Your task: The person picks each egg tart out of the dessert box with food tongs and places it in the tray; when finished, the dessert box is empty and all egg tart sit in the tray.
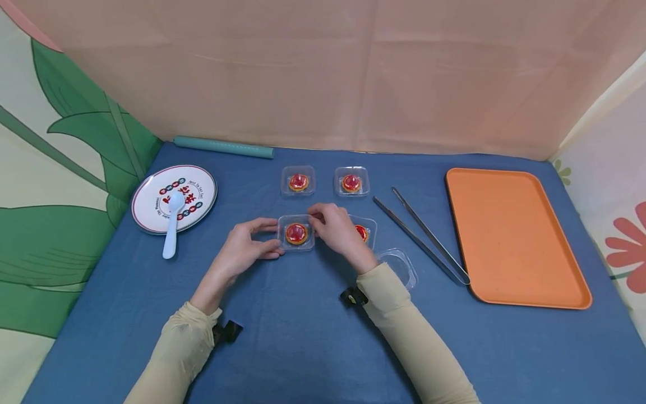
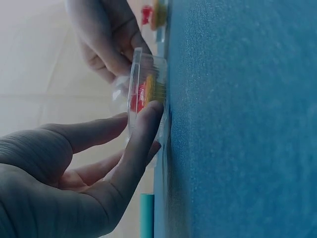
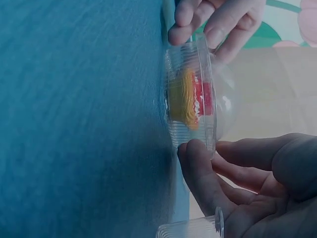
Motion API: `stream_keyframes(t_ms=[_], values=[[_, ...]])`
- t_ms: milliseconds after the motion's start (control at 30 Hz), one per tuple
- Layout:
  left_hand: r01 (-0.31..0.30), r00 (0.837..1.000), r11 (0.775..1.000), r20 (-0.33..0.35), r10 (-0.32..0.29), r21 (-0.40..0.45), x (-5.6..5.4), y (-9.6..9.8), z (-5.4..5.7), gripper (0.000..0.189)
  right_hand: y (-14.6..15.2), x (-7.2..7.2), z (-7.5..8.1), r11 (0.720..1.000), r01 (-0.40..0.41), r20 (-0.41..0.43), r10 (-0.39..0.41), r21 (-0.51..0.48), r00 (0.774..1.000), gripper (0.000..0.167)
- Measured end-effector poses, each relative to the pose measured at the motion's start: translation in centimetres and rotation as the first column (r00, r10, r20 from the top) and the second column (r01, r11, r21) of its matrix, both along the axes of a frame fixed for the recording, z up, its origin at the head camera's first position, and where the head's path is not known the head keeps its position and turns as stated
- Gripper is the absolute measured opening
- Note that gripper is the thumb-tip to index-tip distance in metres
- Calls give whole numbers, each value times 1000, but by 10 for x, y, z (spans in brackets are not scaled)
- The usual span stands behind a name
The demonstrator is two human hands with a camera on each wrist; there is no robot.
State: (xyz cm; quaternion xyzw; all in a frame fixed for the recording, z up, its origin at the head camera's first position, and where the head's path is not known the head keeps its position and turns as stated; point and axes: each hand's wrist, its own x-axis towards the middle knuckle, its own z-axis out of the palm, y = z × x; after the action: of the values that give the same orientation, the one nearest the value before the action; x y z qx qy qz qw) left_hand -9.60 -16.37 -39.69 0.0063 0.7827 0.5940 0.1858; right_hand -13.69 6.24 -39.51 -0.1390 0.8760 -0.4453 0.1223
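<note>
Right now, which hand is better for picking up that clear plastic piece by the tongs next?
Probably the right hand, once it lets go of the boxed tart: the clear plastic piece lies just beside its sleeve, near the tongs. The left hand is farther away.

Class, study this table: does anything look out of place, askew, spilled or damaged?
Nothing looks spilled or damaged. One loose clear plastic piece, possibly a lid, lies empty beside the beige right sleeve, whereas the square clear plastic boxes hold red-topped tarts. The pale-blue spoon lies askew, its handle overhanging the round white printed plate.
</note>
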Motion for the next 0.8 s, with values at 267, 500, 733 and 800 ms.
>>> stream_keyframes(t_ms=[267, 500, 733, 800], values=[[-4, 1000, 1000, 13, 4, 2, 0, 0, -2, 52, 2, -1, -1, 1000, -9, 16, 9, -7, 1000, 23], [-7, 1000, 1000, 9, 7, 8, 0, 0, -1, 52, 2, -1, 1, 1000, -20, 11, 20, 14, 1000, 21], [-12, 1000, 1000, 5, 12, 27, 1, 1, -3, 51, 2, -2, -1, 1000, -25, -10, 25, 11, 1000, 20], [-14, 1000, 999, 10, 13, 40, 1, 1, -3, 51, 3, -5, -9, 1000, -31, -24, 31, -1, 999, 19]])
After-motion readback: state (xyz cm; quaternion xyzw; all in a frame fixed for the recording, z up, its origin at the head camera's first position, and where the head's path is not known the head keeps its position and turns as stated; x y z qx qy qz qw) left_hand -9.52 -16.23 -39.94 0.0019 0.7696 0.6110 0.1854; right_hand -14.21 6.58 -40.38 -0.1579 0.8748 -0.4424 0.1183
